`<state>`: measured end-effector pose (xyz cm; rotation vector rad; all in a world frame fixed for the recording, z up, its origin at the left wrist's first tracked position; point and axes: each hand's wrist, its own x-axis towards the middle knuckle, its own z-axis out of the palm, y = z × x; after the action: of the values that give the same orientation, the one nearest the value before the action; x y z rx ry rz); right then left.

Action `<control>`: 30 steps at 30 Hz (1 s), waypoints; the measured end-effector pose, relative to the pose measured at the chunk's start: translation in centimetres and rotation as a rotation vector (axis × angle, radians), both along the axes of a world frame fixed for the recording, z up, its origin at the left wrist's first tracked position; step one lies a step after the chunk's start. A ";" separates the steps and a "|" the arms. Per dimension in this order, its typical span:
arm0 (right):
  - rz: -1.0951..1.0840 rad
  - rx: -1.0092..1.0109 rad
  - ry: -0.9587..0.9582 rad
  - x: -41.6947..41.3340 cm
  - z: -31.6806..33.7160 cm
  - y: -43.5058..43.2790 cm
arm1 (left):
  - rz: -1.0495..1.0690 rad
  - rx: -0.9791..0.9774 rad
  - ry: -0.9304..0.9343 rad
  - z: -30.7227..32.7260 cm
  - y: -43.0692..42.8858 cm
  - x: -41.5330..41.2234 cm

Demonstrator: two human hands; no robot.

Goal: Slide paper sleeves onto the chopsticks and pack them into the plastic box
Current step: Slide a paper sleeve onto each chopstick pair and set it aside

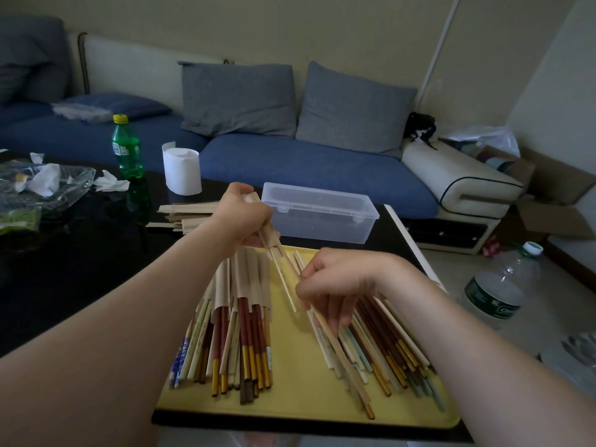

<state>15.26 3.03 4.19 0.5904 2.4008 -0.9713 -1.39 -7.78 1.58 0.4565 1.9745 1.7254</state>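
My left hand [240, 217] grips a brown paper sleeve [265, 229] above the yellow tray [300, 379]. My right hand [332, 285] pinches a pair of pale chopsticks [288, 285] whose tips sit inside the sleeve's open end. Several sleeved chopsticks [238, 317] lie in a heap on the tray's left side. Bare chopsticks [383, 343] lie in a heap on its right side, under my right hand. A clear plastic box [317, 216] stands open and empty just beyond the tray. Spare sleeves [183, 216] lie stacked on the table behind my left wrist.
The black table [80, 262] carries a green bottle [126, 148], a white paper roll [181, 169] and a glass dish with crumpled tissues [42, 185] at the far left. A blue sofa [306, 156] runs behind. A large water bottle [503, 285] stands on the floor to the right.
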 end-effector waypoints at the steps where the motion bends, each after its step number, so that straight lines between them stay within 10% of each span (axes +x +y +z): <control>1: 0.017 0.007 -0.025 0.0 0.0 0.0 | 0.008 -0.002 0.003 0.0 0.0 0.0; 30: -0.439 -0.327 0.410 -0.7 -1.4 1.0 | -0.123 0.027 -0.076 0.1 0.0 0.1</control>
<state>14.58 4.08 2.78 0.8818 2.4110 -1.7817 -1.30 -7.74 1.72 0.5032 1.8332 1.6699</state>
